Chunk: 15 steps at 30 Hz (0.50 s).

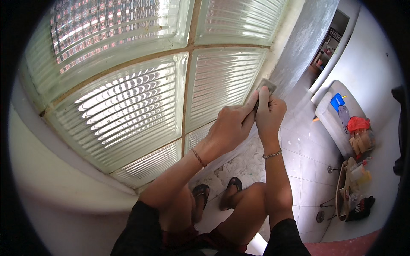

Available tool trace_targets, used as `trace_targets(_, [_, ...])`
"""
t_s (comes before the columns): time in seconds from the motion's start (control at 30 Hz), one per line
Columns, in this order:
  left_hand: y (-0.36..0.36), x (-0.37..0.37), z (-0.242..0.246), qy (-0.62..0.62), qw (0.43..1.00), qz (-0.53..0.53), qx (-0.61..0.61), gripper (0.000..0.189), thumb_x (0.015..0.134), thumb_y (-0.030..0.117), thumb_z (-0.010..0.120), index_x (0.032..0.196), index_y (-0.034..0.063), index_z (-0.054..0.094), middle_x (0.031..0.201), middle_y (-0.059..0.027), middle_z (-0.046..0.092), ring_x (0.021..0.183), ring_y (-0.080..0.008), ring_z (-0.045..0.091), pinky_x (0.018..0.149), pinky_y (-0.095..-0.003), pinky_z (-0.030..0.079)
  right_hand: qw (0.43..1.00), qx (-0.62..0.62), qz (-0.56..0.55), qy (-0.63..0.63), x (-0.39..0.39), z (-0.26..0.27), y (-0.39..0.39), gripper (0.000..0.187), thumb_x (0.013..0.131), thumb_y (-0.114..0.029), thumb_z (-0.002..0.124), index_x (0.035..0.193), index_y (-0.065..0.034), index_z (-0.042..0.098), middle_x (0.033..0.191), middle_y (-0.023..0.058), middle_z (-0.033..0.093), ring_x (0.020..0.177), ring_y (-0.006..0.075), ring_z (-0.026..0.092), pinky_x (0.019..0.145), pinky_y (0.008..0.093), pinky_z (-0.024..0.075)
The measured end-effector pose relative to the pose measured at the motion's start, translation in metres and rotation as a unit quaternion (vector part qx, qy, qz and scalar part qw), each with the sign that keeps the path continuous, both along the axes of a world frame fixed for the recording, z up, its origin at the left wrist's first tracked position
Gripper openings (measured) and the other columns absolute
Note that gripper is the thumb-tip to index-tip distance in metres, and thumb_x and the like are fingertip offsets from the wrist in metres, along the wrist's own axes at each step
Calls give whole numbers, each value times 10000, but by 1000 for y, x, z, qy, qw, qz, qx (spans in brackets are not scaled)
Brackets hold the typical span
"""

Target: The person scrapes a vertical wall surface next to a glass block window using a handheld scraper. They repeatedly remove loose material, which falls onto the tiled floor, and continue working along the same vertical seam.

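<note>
My right hand (271, 110) grips a small flat scraper blade (268, 85), its thumb lying along the tool. The blade is against the plastered wall edge (276, 65) beside a ribbed glass block (224, 83). Close against the right hand, my left hand (233, 124) has its fingers on the lower part of the same tool; the fingers hide most of that part. More ribbed glass blocks (128, 102) with brownish joints fill the wall on the left.
Plaster flakes (246, 160) litter the tiled floor (307, 172) by the wall foot. A padded seat (330, 105) holds a red plastic bag (358, 124) and other items. Below it stands a small table (341, 192) with containers and a black cloth item (362, 209).
</note>
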<state>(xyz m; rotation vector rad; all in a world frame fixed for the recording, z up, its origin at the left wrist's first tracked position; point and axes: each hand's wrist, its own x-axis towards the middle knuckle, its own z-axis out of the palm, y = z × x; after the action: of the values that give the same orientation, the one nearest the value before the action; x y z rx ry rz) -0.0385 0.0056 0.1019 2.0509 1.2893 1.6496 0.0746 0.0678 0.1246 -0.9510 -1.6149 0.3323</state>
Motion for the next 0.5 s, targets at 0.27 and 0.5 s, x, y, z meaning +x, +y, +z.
trace_targets(0.27, [0,2,1,0,999,4,41,545,906,43,591,1434,-32,480,721,-255,611,589,-354,622,602,-407,486,1000,29,-6,7,1,0,-2,597,1003,-288,589,519,46,484,434,68,395,432,107,336,437,376,266])
trace_targets(0.5, [5,4,13,23,998,20,48,559,911,46,578,1453,-22,459,709,-263,597,582,-372,610,586,-423,473,997,66,21,33,2,20,3,586,1013,-274,550,538,65,492,434,71,376,428,100,331,433,366,270])
